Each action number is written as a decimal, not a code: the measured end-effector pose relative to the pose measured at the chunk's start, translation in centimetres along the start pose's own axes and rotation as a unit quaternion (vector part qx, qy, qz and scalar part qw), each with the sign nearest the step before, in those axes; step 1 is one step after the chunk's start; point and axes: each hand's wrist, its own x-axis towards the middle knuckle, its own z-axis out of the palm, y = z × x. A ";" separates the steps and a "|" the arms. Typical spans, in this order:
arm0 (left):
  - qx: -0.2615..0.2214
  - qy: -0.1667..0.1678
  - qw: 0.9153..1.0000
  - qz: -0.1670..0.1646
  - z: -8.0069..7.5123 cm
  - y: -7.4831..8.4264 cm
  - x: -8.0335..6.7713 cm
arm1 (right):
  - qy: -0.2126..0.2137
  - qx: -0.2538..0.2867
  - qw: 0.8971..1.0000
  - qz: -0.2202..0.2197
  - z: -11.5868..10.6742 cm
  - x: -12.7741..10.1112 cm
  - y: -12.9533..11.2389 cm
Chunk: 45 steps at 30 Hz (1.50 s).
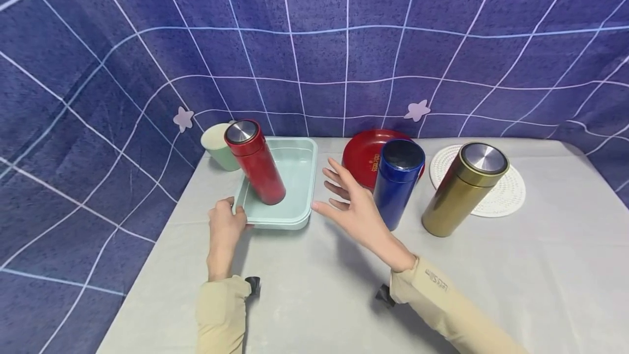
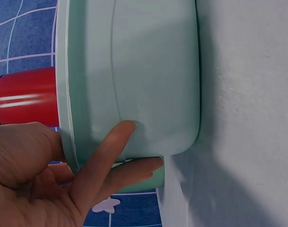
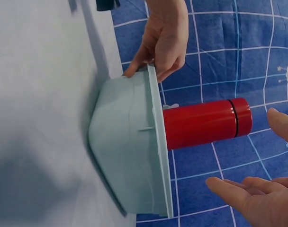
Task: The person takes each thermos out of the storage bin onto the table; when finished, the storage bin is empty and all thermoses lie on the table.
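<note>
A mint-green tray [image 1: 301, 179] lies on the grey table with a red flask [image 1: 255, 163] standing upright inside it. My left hand [image 1: 227, 222] grips the tray's near-left corner. In the left wrist view the thumb hooks over the rim and the fingers [image 2: 111, 151] lie on the tray's outer wall [image 2: 144, 71], with the red flask [image 2: 25, 101] behind. My right hand [image 1: 346, 201] hovers open with spread fingers between the tray and a blue flask [image 1: 397, 182], touching neither. The right wrist view shows the tray [image 3: 130, 151], the red flask [image 3: 205, 123], my left hand [image 3: 163, 38] and my right fingers [image 3: 248, 189].
A gold flask [image 1: 464, 187] stands right of the blue one, partly on a white round mat [image 1: 506, 195]. A red plate [image 1: 361, 157] lies behind the blue flask. A pale green cup [image 1: 218, 146] stands at the back left. A blue grid cloth hangs behind and beside the table.
</note>
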 end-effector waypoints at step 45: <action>0.005 0.004 0.999 -0.031 0.2 0.1 0.4 | -0.013 -0.011 1.000 0.011 7.6 11.0 -0.8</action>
